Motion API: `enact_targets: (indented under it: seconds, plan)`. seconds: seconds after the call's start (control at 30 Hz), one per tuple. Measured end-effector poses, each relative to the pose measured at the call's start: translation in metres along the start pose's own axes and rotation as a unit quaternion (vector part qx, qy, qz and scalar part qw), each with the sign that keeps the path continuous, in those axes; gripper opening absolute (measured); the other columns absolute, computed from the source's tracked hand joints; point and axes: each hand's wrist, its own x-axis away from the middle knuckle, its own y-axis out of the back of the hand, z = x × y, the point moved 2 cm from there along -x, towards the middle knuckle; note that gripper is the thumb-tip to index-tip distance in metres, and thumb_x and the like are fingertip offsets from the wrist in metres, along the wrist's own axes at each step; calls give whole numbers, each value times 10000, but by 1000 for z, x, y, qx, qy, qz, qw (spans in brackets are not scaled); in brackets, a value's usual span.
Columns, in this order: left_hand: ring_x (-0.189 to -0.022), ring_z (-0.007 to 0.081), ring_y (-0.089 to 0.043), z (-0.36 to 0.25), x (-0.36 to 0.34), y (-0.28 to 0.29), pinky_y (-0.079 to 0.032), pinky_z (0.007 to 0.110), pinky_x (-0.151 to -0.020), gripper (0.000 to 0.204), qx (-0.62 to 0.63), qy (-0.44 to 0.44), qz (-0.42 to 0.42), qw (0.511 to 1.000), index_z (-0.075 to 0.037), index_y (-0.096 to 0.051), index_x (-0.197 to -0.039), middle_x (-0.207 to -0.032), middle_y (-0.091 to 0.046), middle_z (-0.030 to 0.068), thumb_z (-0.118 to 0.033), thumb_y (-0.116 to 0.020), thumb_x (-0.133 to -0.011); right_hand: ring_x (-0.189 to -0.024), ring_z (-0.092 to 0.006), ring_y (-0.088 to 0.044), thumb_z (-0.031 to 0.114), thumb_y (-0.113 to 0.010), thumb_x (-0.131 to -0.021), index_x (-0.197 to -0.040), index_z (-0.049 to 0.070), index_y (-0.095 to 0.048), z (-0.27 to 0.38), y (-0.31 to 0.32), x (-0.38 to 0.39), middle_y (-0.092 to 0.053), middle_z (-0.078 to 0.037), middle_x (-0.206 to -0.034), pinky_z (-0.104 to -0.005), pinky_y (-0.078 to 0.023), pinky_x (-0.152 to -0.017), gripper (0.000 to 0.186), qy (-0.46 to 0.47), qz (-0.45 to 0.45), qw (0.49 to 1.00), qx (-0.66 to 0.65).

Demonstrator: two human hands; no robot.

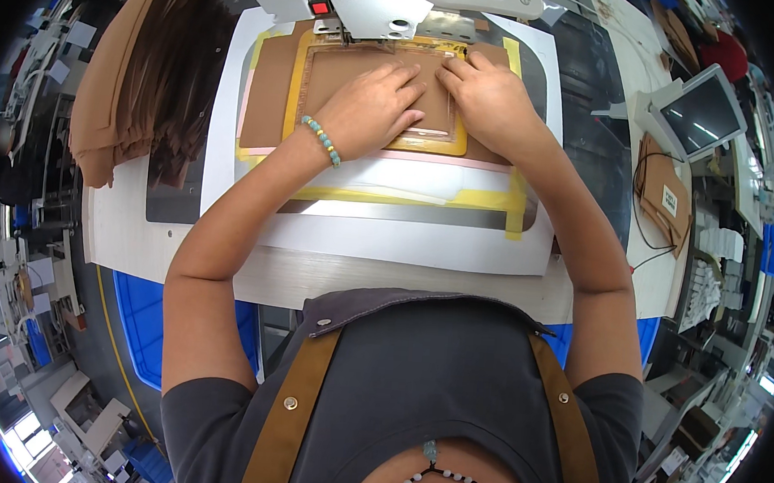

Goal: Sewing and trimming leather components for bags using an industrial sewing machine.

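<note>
A yellow rectangular frame (295, 109) with a clear inner border lies on a flat brown fabric piece (266, 112), under the head of a white sewing machine (367, 14). My left hand (371, 104) rests palm down inside the frame, its fingers stretched over the brown fabric and the thumb apart. On the frame's right side lies my right hand (495, 105), its fingers spread and slightly bent, with the tips on the frame's inner edge. Neither hand appears to grip anything. Beneath the fabric is a white sheet (405, 243) with yellow tape (489, 200) along its layers.
A tall stack of brown fabric pieces (125, 80) stands at the left of the table (304, 276). On the right are a tilted screen (703, 111), brown pieces with a white label (662, 193) and a dark cable. Blue bins (135, 314) sit below the table edge.
</note>
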Motion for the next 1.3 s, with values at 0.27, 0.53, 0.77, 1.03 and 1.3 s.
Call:
enact_targets:
  seconds: [0.27,0.53,0.77,1.03,1.3]
  plan:
    - [-1364,369,-573,11,6,0,-474,440,-1167,402,3,29,17,999,44,-652,-1368,-1467,-624,197,-209,-623,-1057,-1146,-230,-659,142,-681,-900,-1288,52,-732,14,0,-12,-718,-42,-1302,-369,-581,-924,401,15,-11,1000,-23]
    - [-1300,354,-595,23,11,5,-491,434,-1134,368,5,44,-5,999,27,-656,-1354,-1433,-644,165,-166,-636,-1041,-1172,-258,-665,105,-654,-962,-1259,55,-742,5,31,15,-730,-66,-1300,-395,-569,-945,314,3,-30,994,-102]
    - [-1281,342,-595,29,17,13,-490,435,-1120,349,-9,76,36,996,-3,-661,-1339,-1390,-662,141,-167,-640,-1031,-1158,-276,-675,93,-678,-944,-1200,34,-743,-2,33,35,-733,-82,-1230,-398,-571,-951,270,-11,-39,989,-144]
    - [-1392,292,-562,52,67,41,-482,439,-1143,349,86,24,31,996,-69,-702,-1343,-1476,-641,80,-197,-671,-1019,-1182,-279,-668,26,-656,-917,-1265,32,-728,33,25,-1,-717,-95,-1302,-399,-574,-967,355,69,-40,979,-187]
    - [-1580,347,-360,42,71,30,-295,547,-1269,465,124,-5,94,988,-189,-696,-1450,-1664,-497,65,-339,-702,-1010,-1314,-240,-613,40,-647,-907,-1407,76,-656,40,-9,-20,-678,-65,-1418,-380,-504,-1046,501,87,-66,988,-114]
